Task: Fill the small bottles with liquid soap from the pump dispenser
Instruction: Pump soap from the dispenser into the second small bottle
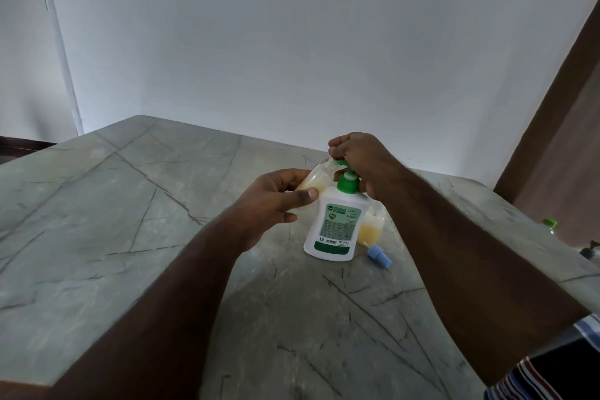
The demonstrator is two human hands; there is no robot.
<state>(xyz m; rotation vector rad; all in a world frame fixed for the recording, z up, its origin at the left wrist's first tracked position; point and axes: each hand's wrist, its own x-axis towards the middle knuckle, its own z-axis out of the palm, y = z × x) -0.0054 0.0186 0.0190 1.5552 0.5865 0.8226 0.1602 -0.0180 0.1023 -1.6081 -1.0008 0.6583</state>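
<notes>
A white pump dispenser (334, 224) with a green label and green pump head stands on the grey stone table (130, 237). My right hand (360, 159) is closed over the green pump head from above. A small clear bottle (316, 177), partly filled with pale yellow soap, is tilted in my left hand (272, 201), its open mouth held against the pump's spout. Behind the dispenser stands a second small bottle (370, 229) holding yellow soap. A blue cap (379, 256) lies on the table beside the dispenser's base.
At the table's right edge a green-capped bottle (549, 226) and a dark pump top (589, 250) show partly. A white wall (292, 42) rises behind the table, and a brown door frame (552, 127) is at the right.
</notes>
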